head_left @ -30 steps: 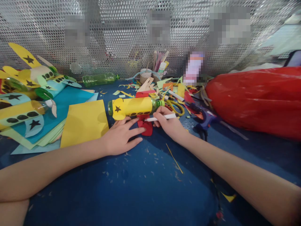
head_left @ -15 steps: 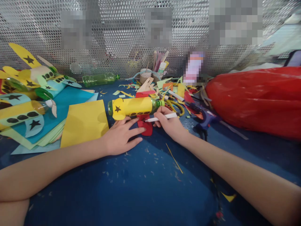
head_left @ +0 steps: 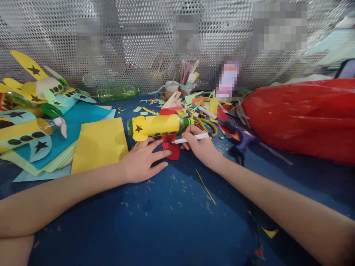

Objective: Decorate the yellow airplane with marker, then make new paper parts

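Between the fingers of my right hand (head_left: 198, 142) is a white marker (head_left: 191, 138), its dark tip touching a red paper wing (head_left: 173, 150). A small dark mark shows on the red paper under the tip. My left hand (head_left: 146, 159) lies flat with fingers spread, some fingertips resting on the wing's left edge. Just beyond both hands, a green plastic bottle wrapped in yellow paper (head_left: 159, 125) lies on its side, cap to the right. It bears a black star on a yellow tail piece and black ovals along its side. The wing joins the bottle's near side.
On the left, finished bottle planes (head_left: 30, 135) lie by coloured paper sheets (head_left: 100, 144). An unwrapped green bottle (head_left: 118, 94) lies behind. Paper scraps, scissors (head_left: 209, 127) and a blue glue gun (head_left: 244, 140) sit right of centre, near a big red bag (head_left: 302, 118).
Almost nothing differs. The marker tip stays on the red wing with at most a tiny shift, and my left hand keeps its place.
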`<state>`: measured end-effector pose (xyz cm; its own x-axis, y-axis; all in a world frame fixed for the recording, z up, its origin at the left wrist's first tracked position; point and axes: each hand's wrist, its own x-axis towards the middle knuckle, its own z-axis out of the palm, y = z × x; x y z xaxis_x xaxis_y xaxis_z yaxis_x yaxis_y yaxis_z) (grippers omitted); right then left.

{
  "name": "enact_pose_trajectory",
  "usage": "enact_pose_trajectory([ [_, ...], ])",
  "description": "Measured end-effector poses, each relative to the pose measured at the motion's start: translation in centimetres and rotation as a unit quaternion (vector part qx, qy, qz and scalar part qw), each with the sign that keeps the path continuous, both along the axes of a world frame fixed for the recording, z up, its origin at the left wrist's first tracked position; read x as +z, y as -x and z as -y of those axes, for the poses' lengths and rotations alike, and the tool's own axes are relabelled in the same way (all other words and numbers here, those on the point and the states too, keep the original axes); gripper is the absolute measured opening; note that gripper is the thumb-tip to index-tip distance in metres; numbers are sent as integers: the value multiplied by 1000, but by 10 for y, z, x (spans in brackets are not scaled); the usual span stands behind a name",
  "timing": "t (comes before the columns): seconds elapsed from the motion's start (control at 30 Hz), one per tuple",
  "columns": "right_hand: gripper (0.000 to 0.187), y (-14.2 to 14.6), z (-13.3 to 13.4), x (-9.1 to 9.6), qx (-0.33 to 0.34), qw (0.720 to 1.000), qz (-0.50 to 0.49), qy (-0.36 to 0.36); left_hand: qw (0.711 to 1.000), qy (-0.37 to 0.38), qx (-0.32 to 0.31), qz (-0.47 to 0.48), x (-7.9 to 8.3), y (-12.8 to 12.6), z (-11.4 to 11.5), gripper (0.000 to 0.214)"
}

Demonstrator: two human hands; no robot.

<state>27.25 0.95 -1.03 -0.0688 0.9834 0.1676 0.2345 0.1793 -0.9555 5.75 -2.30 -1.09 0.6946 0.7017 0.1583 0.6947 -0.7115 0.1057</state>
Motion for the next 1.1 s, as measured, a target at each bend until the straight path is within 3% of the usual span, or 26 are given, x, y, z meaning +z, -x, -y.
enact_pose_trajectory([
  [1.1, 25, 2, 0, 2, -29, 999, -2, 23, 1000, 0, 2, 1, 1, -1, 1, 44],
])
